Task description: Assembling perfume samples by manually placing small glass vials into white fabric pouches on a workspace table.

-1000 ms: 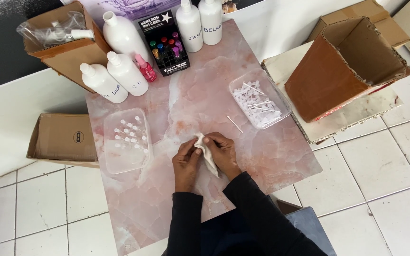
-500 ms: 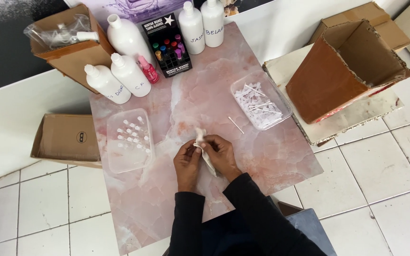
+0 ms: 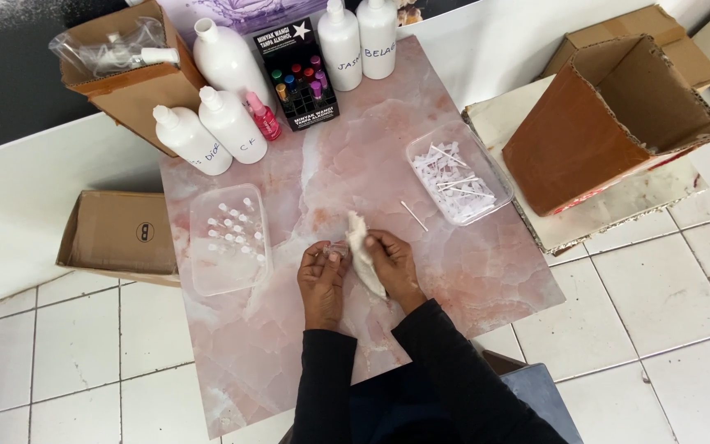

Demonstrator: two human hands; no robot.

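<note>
My left hand [image 3: 322, 282] pinches a small clear vial [image 3: 336, 247] at its fingertips over the pink marble tabletop [image 3: 289, 345]. My right hand [image 3: 394, 263] grips a crumpled white cloth [image 3: 361, 247] pressed against the vial. Both hands meet near the table's middle. To their left stands a clear tray of small clear vials with white caps [image 3: 228, 238]. At the right a second clear tray [image 3: 458, 173] holds several thin white sticks and tubes, and one loose white stick [image 3: 413, 215] lies on the table beside it.
Several white plastic bottles [image 3: 228, 123] and a black display box of coloured vials [image 3: 297, 74] stand along the far edge. An open brown carton [image 3: 610, 123] lies tipped at the right, another carton [image 3: 121, 74] at far left, a flat one [image 3: 117, 234] on the floor.
The view has shifted slightly. My hands stay together at the same spot, the cloth working a little against the vial.
</note>
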